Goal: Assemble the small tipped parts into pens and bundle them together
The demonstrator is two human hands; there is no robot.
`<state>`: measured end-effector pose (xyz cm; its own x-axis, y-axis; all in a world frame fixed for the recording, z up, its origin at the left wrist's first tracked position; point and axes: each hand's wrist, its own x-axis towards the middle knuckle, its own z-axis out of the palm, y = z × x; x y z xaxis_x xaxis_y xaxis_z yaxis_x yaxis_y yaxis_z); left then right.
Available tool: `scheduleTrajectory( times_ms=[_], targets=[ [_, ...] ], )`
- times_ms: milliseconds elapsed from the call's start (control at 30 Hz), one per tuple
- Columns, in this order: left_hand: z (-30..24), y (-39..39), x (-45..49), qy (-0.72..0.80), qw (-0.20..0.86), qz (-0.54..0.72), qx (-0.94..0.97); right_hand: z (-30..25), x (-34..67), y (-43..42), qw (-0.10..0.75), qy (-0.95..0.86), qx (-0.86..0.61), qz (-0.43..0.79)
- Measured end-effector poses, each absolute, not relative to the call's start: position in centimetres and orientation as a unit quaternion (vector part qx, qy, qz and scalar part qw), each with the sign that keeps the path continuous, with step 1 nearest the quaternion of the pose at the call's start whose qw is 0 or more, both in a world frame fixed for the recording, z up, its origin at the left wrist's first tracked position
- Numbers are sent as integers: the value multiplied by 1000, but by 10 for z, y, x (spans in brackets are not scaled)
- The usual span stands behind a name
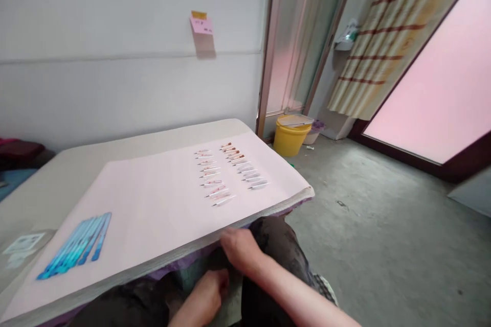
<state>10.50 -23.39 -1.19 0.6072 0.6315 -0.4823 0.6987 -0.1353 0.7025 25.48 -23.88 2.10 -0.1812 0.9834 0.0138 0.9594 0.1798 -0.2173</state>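
Pen-like pieces (224, 201) looked fully laid out mid-frame; blue sticks (76, 242) lay grouped separately, lower left. Left hand (213, 286) and right hand (238, 246) curled, lower centre; whether holding anything, I couldn't tell.

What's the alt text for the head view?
A person's right hand is at the near edge of a table, the left hand lower. Blue sticks lie left on a pink sheet, small pointed pieces in two columns right.
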Motion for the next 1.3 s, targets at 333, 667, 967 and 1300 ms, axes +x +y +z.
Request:
scheduleTrajectory(
  times_ms=[333, 667, 967, 1300],
  targets=[
    [85, -75, 102, 459, 522, 349, 628, 41, 304, -137, -79, -800, -594, -3],
    [53, -66, 83, 490, 688, 427, 323, 13, 293, -124, -139, -828, -543, -27],
    [44, -65, 74, 514, 685, 499, 131, 19, 228, -95, -120, -824, -553, 30],
    [47, -73, 72, 554, 679, 472, 95, 6, 208, -74, -33, -750, -648, 130]
  ],
)
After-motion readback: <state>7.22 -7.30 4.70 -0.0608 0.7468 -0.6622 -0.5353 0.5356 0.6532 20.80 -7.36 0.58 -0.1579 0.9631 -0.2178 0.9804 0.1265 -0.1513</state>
